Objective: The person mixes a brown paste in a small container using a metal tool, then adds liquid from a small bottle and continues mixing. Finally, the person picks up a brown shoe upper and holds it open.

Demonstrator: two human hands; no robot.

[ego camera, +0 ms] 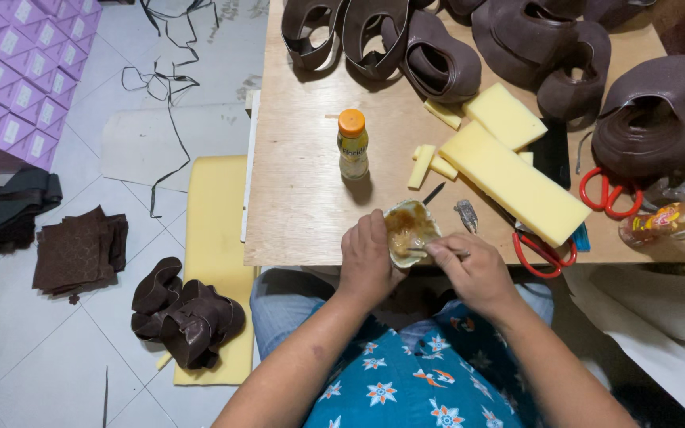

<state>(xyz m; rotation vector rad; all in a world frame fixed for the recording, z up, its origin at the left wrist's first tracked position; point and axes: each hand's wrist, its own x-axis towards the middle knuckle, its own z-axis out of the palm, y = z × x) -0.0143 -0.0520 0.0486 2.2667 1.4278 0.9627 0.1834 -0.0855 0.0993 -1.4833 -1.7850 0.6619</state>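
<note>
My left hand (pixel 368 257) grips a small shallow dish (pixel 408 230) smeared with brownish glue, held at the near edge of the wooden table (pixel 303 182). My right hand (pixel 473 269) pinches a thin stick or brush (pixel 441 252) whose tip reaches into the dish. A small metal clip-like piece (pixel 466 214) lies just beyond my right hand.
A bottle with an orange cap (pixel 352 144) stands mid-table. Yellow foam blocks (pixel 513 182) and red-handled scissors (pixel 545 255) lie to the right. Brown leather pieces (pixel 438 59) line the far edge. On the floor left lie a foam sheet (pixel 214 230) and leather pieces (pixel 188 317).
</note>
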